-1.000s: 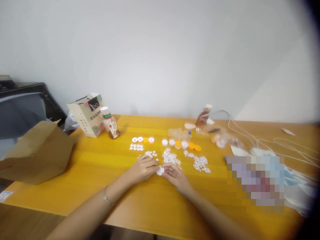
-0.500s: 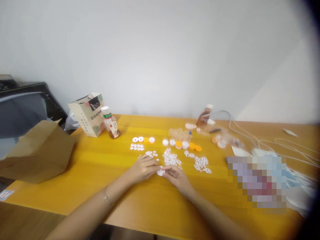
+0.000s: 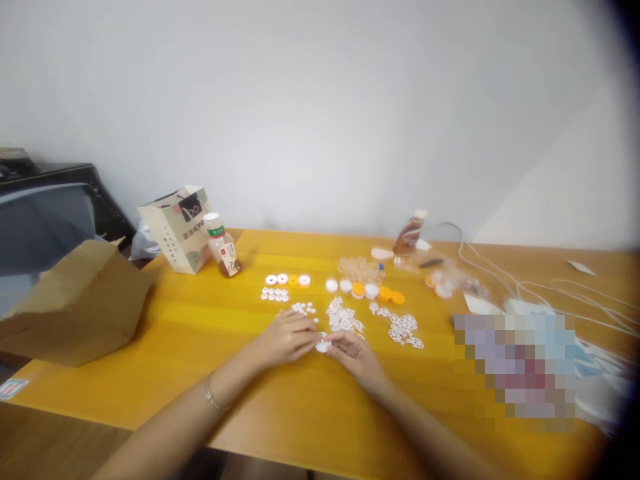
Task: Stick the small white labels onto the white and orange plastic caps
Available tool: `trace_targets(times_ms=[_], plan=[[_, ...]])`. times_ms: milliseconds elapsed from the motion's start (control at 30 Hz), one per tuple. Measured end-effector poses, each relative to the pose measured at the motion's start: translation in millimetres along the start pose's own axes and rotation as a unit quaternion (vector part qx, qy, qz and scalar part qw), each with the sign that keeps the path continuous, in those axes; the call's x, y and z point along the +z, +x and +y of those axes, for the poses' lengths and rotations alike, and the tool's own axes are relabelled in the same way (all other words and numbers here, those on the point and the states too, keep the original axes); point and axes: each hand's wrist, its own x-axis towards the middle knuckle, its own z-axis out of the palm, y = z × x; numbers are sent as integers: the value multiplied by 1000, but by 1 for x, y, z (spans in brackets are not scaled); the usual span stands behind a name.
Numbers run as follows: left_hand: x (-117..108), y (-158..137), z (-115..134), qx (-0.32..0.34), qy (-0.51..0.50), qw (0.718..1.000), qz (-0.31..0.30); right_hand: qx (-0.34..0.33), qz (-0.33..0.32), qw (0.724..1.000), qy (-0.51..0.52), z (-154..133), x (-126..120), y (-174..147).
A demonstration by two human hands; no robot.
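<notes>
Between the fingertips of both hands is a small round white plastic piece (image 3: 323,346), low over the tabletop. My left hand (image 3: 290,337) is closed, its thumb and fingers pinching the piece's left edge. From the other side my right hand (image 3: 356,358) pinches its right edge with thumb and forefinger. Just beyond the left fingers lie small white discs (image 3: 303,308), some hidden by the hand. Past the right hand spreads a pile of flat white cut-out pieces (image 3: 342,315). Fine detail of the held piece is blurred.
White and orange round caps (image 3: 358,289) form rows behind, with small white knobs (image 3: 275,294) at left. More cut-out pieces (image 3: 403,328) lie right. Farther back stand a drink bottle (image 3: 223,247), a paper bag (image 3: 175,230) and a brown bottle (image 3: 409,233). Cables (image 3: 487,263) run along the right.
The view has shifted very slightly. Both hands stay on the white piece in nearly the same pose.
</notes>
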Motion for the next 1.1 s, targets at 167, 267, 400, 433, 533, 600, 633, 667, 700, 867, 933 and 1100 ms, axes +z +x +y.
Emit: trace_targets(times_ms=[167, 267, 400, 433, 533, 600, 633, 667, 700, 867, 933, 1100], plan=[[-2, -1, 2, 11, 15, 1000, -7, -6, 0, 1000, 10, 0, -1, 1], [-3, -2, 3, 26, 20, 999, -22, -5, -1, 1000, 15, 0, -1, 0], [-4, -3, 3, 43, 22, 998, -38, -2, 0, 1000, 11, 1, -2, 0], [-3, -3, 3, 40, 20, 998, -37, -4, 3, 1000, 9, 1, -3, 0], [0, -4, 2, 17, 1, 1000, -19, -13, 18, 1000, 14, 4, -4, 2], [3, -5, 1, -1, -25, 1000, -2, -18, 23, 999, 27, 6, -4, 3], [4, -5, 0, -9, -40, 999, 7, -19, 24, 999, 34, 7, -4, 4], [5, -6, 0, -17, -54, 998, 15, -19, 24, 999, 39, 8, -4, 4], [6, -6, 0, -25, -69, 997, 23, -19, 23, 999, 42, 8, -5, 4], [6, -3, 3, -65, -143, 987, 37, -15, 26, 999, 28, 8, -6, 5], [6, -2, 5, -78, -173, 981, 34, -11, 27, 999, 27, 9, -6, 5], [11, -1, 5, -131, -214, 966, 65, 5, 53, 998, 31, 13, -8, 7]])
